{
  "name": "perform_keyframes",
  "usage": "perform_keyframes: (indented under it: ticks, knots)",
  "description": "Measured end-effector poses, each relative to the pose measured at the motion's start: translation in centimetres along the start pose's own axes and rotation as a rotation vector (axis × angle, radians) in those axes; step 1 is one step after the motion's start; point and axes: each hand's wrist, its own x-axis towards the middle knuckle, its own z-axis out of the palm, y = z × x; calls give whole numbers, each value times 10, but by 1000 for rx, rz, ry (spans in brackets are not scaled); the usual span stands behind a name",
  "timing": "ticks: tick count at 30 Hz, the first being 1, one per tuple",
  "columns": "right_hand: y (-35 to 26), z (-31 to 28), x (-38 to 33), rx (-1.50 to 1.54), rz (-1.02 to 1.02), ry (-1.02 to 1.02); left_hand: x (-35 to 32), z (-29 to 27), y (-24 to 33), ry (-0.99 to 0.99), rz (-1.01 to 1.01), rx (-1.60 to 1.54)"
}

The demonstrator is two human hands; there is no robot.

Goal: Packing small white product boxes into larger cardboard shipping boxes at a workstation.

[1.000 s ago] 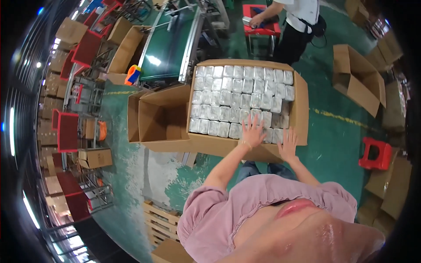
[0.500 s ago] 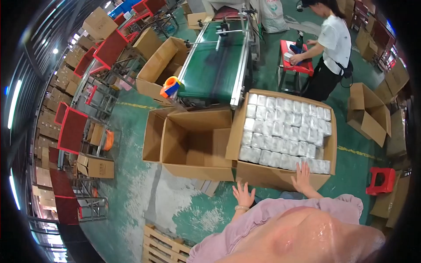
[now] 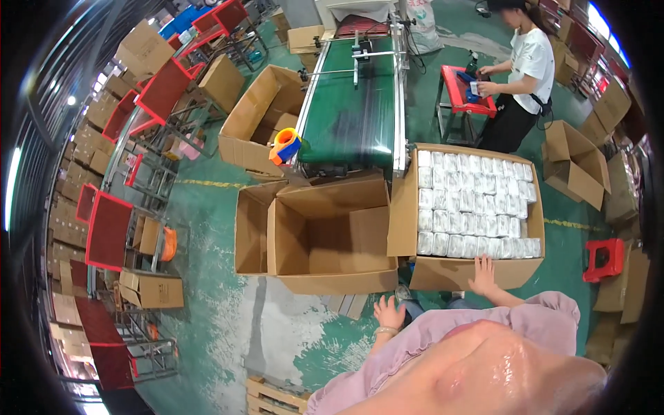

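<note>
A large brown carton [image 3: 470, 271] stands in front of me, packed with rows of silvery-white wrapped packs [image 3: 474, 202]. Gaps show at the right end of some rows. My right hand [image 3: 483, 278] rests on the carton's near edge, fingers stretched out, with nothing held. Lower and further left, my left hand [image 3: 390, 314] hangs open near the carton's near left corner, fingers apart and empty. To the left stands an open brown carton [image 3: 339, 282] with no contents visible.
A green conveyor belt [image 3: 353, 104] ends behind the cartons, with an orange-and-blue tape dispenser [image 3: 286, 145] at its corner. A co-worker [image 3: 529, 69] stands at a red table [image 3: 456, 97]. A red stool [image 3: 603, 261] is at right, a wooden pallet [image 3: 266, 400] below.
The packed carton has turned slightly and sits squarer, with my right hand still at its near edge. My view has shifted a little. The co-worker's hands have moved above the red table.
</note>
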Motion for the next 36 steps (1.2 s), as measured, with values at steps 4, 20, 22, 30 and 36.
perform_keyframes:
  ticks: [4, 20, 22, 30, 36]
  knots:
    - [-4, -4, 7, -19, 61, 49, 42, -3, 62, 177, 406, -46]
    - [57, -42, -64, 483, -546, 151, 74, 78, 124, 195, 690, 401]
    - [159, -57, -104, 566, -498, 8, 55, 76, 159, 217, 453, 491]
    - [451, -79, -113, 698, 29, 112, -48, 185, 357, 453, 278, 235]
    - [564, -253, 52, 1146, -340, 372, 51, 227, 571, 555, 669, 294]
